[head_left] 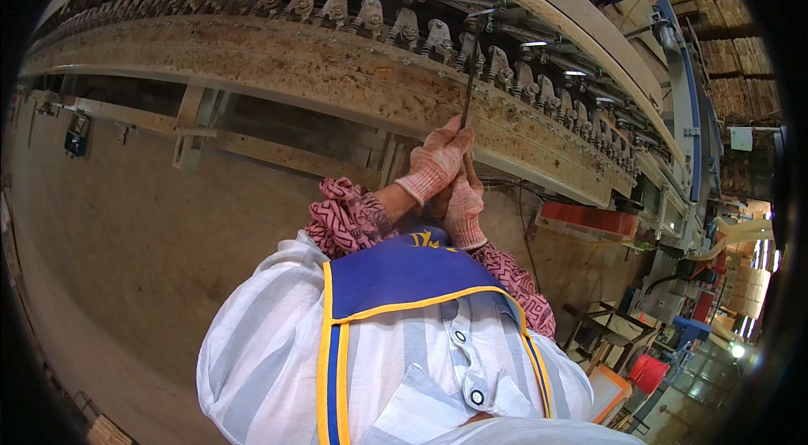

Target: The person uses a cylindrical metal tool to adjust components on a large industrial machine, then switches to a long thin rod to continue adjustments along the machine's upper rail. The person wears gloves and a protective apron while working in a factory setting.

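— Thin dark metal rod (466,100), that's what both hands are on. It runs nearly upright in the picture, leaning a touch to the right as it goes up, from the gloves to the row of grey metal clamps (404,24) on the long machine

— Where does it sit from the hands?

— Straight above and beyond them. Its lower end is buried in the grip; its upper end meets the clamp row just above the long speckled board edge (337,74) that crosses the view from far left to right

— And the hands themselves?

— Both in pink knitted gloves, pressed together. Left hand (433,163) is the higher one, closed round the rod nearest the machine. Right hand (463,207) sits just below and slightly right, touching the left, also closed; whether its fingers wrap the rod or only the other hand I cannot tell

— Anything else close by?

— Patterned pink sleeves (349,218) and a blue apron with yellow trim (404,272) below the hands, and a red tray (589,218) to the right, well apart
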`<state>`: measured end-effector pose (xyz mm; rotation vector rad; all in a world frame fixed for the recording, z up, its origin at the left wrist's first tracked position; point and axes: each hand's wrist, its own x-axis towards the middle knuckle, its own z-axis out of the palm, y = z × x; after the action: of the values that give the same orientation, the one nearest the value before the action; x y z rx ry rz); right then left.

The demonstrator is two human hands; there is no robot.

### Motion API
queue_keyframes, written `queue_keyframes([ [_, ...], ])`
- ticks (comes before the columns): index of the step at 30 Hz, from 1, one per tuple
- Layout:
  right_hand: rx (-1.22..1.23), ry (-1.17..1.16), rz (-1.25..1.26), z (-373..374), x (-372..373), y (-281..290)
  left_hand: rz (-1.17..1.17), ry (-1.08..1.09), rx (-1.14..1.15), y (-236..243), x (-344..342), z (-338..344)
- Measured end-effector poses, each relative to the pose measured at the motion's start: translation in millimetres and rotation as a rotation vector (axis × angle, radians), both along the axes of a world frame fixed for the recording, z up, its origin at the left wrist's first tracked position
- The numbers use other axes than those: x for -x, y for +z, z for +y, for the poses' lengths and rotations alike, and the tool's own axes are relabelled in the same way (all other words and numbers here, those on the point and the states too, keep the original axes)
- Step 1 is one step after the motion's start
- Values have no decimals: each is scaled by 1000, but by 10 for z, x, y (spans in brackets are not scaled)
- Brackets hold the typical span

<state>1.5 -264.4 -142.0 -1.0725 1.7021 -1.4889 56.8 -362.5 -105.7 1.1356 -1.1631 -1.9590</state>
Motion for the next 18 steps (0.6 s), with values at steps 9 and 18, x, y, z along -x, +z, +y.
queue_keyframes([
  [9,6,8,19,13,34,-16,151,-8,-112,-53,29,-11],
  [18,-19,-21,-61,34,49,-126,129,-29,-92,-39,27,-7],
])
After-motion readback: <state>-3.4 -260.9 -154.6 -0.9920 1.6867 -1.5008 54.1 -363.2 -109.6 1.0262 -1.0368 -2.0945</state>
